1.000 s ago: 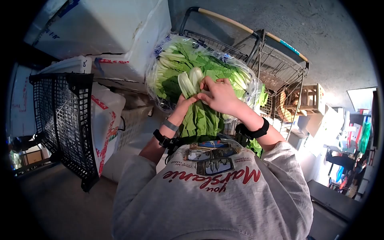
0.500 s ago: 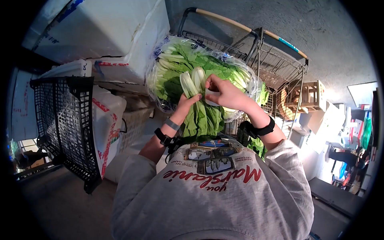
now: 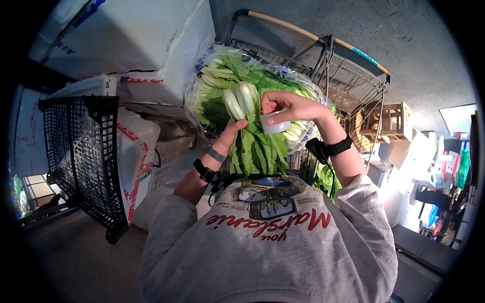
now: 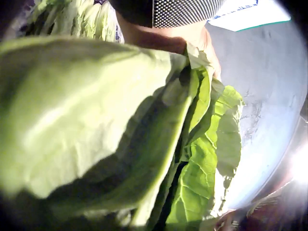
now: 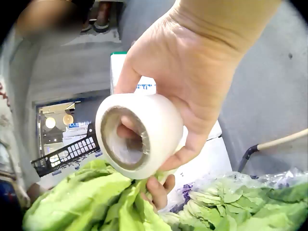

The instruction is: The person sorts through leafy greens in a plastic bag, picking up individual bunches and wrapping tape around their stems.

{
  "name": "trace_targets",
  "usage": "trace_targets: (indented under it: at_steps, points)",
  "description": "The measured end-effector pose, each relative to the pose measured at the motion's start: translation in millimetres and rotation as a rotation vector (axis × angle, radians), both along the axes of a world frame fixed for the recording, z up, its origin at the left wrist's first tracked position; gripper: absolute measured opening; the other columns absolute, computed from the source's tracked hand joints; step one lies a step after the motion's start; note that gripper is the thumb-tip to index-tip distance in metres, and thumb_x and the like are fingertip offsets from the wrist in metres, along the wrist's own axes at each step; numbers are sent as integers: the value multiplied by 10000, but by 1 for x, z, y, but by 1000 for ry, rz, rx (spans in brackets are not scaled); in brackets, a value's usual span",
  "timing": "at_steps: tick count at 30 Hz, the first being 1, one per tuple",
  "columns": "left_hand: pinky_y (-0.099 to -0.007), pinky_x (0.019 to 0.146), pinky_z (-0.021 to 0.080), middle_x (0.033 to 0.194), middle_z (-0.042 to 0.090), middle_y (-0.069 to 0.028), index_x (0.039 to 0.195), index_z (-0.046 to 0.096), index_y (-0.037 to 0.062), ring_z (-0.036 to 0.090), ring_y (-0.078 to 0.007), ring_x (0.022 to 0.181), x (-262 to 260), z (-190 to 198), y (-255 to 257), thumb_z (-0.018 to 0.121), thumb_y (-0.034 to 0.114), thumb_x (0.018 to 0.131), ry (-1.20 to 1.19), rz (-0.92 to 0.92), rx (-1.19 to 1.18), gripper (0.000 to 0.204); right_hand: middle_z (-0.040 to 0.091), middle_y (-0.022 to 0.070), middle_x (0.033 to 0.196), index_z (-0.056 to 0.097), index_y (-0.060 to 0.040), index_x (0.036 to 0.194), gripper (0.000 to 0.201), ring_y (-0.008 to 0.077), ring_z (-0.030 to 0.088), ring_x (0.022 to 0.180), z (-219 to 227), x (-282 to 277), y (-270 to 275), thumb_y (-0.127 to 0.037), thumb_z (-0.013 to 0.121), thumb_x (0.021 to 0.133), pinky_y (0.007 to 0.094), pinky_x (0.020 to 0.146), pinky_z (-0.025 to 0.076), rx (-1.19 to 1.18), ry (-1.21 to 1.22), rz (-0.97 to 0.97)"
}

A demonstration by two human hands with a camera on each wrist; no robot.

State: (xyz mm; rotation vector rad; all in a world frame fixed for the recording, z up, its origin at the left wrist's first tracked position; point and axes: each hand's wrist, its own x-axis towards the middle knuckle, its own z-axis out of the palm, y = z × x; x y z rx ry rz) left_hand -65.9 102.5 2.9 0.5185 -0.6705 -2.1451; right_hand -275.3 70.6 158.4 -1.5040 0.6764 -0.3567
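Note:
My left hand [image 3: 232,133] grips a bunch of leafy greens [image 3: 258,154] around its stems, the pale cut ends [image 3: 246,98] pointing away from me and the leaves hanging toward my shirt. Its broad leaves [image 4: 82,115] fill most of the left wrist view and hide that hand's fingers. Just right of the stems, my right hand [image 3: 299,107] holds a roll of white or clear tape [image 3: 276,124]. In the right wrist view, the fingers and thumb hold the tape roll [image 5: 166,130] by its sides, with a fingertip showing through the core.
Beyond my hands, more greens [image 3: 214,76] lie in clear plastic on a wire cart [image 3: 348,76]. White foam boxes [image 3: 146,35] are stacked at the left, with a black mesh crate [image 3: 83,151] nearer me. A wooden crate [image 3: 391,123] stands at the right.
My right hand has drawn away rightward from the stems and turned, so the tape roll now shows plainly. The left hand keeps its hold; the bunch has tilted slightly.

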Motion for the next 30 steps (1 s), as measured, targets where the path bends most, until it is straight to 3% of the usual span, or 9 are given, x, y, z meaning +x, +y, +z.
trace_targets:
  at_steps: [3,9,11,13,17,19,21,27,30]
  points:
    - [-292,877,416,1111,560,-27,1209,498,36,524,-128,1006,-4,-7,-4,682,221,793,-191,101,-125,491,497,-42,737,529,-61,859,195,59,455,690,-2,2,2,-125,692,775,215,624,376,-101,148,-92]
    - [-274,844,425,1090,570,-15,1188,519,35,532,-123,989,-10,-7,-1,685,201,791,-221,114,-160,461,480,-41,782,512,-54,876,196,57,468,740,12,11,14,-87,671,768,217,671,387,-159,292,-93]
    - [-276,851,423,1085,568,-21,1193,512,32,534,-131,993,-9,-2,2,682,200,791,-215,167,-81,468,474,-44,764,508,-59,891,210,56,467,734,16,0,13,-112,667,763,205,654,373,-173,233,-97]
    - [-291,865,432,1105,558,-37,1220,478,24,540,-146,998,-4,-12,-2,692,228,780,-240,170,-101,529,487,-44,753,499,-60,910,216,49,476,735,20,-15,9,-135,646,770,192,639,360,11,-20,-159]
    - [-353,903,453,1152,559,-99,1258,432,7,561,-217,1037,5,-6,-1,702,388,745,59,-51,-91,694,525,-36,762,490,-49,915,241,38,491,724,20,-21,8,-174,655,790,189,655,363,250,-214,-101]
    - [-347,903,447,1159,559,-102,1255,439,9,556,-214,1047,9,-7,-5,727,438,703,-222,55,-357,757,523,-48,747,511,-63,891,155,37,480,686,20,-20,8,-121,639,825,183,632,360,54,-6,-143]
    - [-345,921,429,1182,551,-106,1263,441,28,539,-207,1079,9,0,-1,761,409,672,-239,52,-479,773,504,-58,736,534,-71,913,157,28,464,688,19,-22,10,-137,648,829,178,623,353,-7,138,-221]
    - [-328,950,388,1183,519,-41,1266,432,53,478,-168,1106,21,16,8,773,179,695,-227,30,-453,677,482,-57,727,541,-72,982,195,27,465,684,-6,-17,20,-151,645,838,181,605,360,-100,85,-544]
    - [-293,860,441,1124,559,-22,1221,487,37,528,-151,1006,35,-14,4,723,161,731,-334,202,-329,558,576,13,762,523,-71,1034,227,79,533,684,-48,-17,-2,-137,629,844,235,607,431,-335,328,-576]
